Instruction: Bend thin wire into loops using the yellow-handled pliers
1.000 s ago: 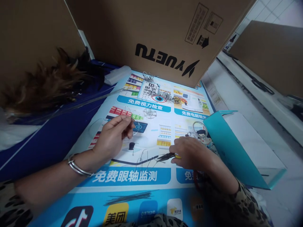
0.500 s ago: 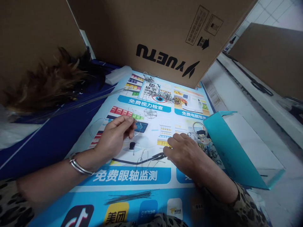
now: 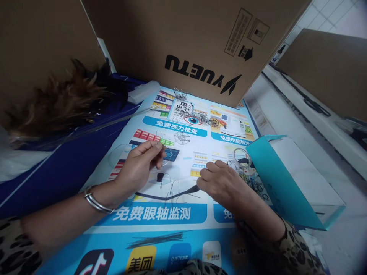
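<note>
My left hand (image 3: 145, 158) pinches a thin wire loop (image 3: 169, 158) between thumb and fingers, above the printed sheet. Closed with knuckles up, my right hand (image 3: 219, 181) grips what look like small dark-jawed pliers (image 3: 192, 189); their handles are hidden in the palm. The jaws point left, low over the sheet. Several bent wire pieces (image 3: 172, 187) lie between the hands, by the jaw tips. Just beyond my left hand sits a loose ball of wire (image 3: 182, 138).
Wire tangles (image 3: 200, 117) lie farther back, before a large cardboard box (image 3: 137, 34). Straight dark wires (image 3: 157, 239) rest near me. A ring-shaped coil (image 3: 242, 157) and small dark rings (image 3: 259, 187) lie right, beside an open teal box (image 3: 286, 187). Brown feathers (image 3: 57, 99) are left.
My right hand has turned slightly, and the yellow bit beside its fingers is now hidden. The dark jaws look closer together. My left hand and its wire loop stay nearly still.
</note>
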A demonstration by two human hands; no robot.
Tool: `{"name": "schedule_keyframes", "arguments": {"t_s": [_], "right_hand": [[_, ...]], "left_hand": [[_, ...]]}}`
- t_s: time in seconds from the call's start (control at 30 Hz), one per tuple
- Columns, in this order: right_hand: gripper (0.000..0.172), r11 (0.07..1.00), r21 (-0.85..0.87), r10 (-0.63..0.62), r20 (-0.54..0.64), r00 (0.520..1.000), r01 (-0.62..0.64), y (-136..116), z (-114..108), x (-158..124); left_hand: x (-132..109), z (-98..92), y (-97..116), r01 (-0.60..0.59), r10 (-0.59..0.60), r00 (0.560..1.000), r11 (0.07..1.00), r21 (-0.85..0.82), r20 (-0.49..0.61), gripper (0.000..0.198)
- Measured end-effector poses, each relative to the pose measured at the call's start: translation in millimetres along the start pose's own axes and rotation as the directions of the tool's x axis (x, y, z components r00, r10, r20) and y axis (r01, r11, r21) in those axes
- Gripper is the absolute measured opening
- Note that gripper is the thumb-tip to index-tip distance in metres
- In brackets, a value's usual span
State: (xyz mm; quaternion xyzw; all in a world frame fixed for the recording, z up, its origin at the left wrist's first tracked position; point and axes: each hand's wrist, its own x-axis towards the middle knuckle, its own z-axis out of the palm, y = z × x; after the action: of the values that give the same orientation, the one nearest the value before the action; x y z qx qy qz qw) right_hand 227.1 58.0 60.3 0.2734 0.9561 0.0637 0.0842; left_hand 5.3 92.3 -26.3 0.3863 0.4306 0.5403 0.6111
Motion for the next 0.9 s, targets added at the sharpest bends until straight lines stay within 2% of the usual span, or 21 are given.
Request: {"name": "schedule_keyframes", "arguments": {"t_s": [0.17, 0.3, 0.43, 0.53, 0.6, 0.7, 0.77, 0.9], "right_hand": [[0.020, 0.999, 0.035, 0.024, 0.039, 0.999, -0.025, 11.3, 4.7, -3.8], [0.024, 0.996, 0.039, 0.077, 0.067, 0.995, -0.080, 16.1, -0.3, -8.0], [0.021, 0.990, 0.084, 0.110, 0.029, 0.994, -0.112, 20.2, 1.3, -7.4], [0.017, 0.965, 0.222, 0.145, -0.026, 0.989, -0.136, 27.0, 16.6, -3.4], [0.017, 0.917, 0.356, 0.220, -0.077, 0.973, -0.179, 32.1, 31.8, 0.3], [0.023, 0.793, 0.565, 0.380, -0.170, 0.909, -0.226, 36.4, 52.8, 6.3], [0.025, 0.698, 0.679, 0.460, -0.181, 0.869, -0.228, 35.6, 61.2, 9.7], [0.023, 0.559, 0.804, 0.526, -0.158, 0.836, -0.200, 28.1, 67.9, 13.7]], "left_hand": [[-1.1, 1.2, 1.4, 0.000, 0.000, 1.000, 1.000, 0.010, 0.007, 0.014], [-1.3, 2.7, 2.3, 0.004, -0.004, 1.000, 1.000, 0.029, -0.014, 0.014], [-1.1, 3.2, 3.5, 0.020, -0.020, 1.000, 1.000, 0.020, -0.008, 0.016], [-1.5, 2.8, 5.2, 0.054, -0.052, 0.997, 0.998, -0.035, 0.049, 0.016], [-2.3, 2.9, 6.7, 0.097, -0.086, 0.989, 0.991, -0.091, 0.121, 0.015], [-4.7, 4.7, 8.7, 0.196, -0.152, 0.945, 0.972, -0.127, 0.290, 0.017], [-7.0, 6.6, 9.3, 0.255, -0.193, 0.907, 0.959, -0.124, 0.375, 0.019], [-11.3, 9.5, 8.4, 0.330, -0.235, 0.848, 0.935, -0.127, 0.474, 0.018]]}}
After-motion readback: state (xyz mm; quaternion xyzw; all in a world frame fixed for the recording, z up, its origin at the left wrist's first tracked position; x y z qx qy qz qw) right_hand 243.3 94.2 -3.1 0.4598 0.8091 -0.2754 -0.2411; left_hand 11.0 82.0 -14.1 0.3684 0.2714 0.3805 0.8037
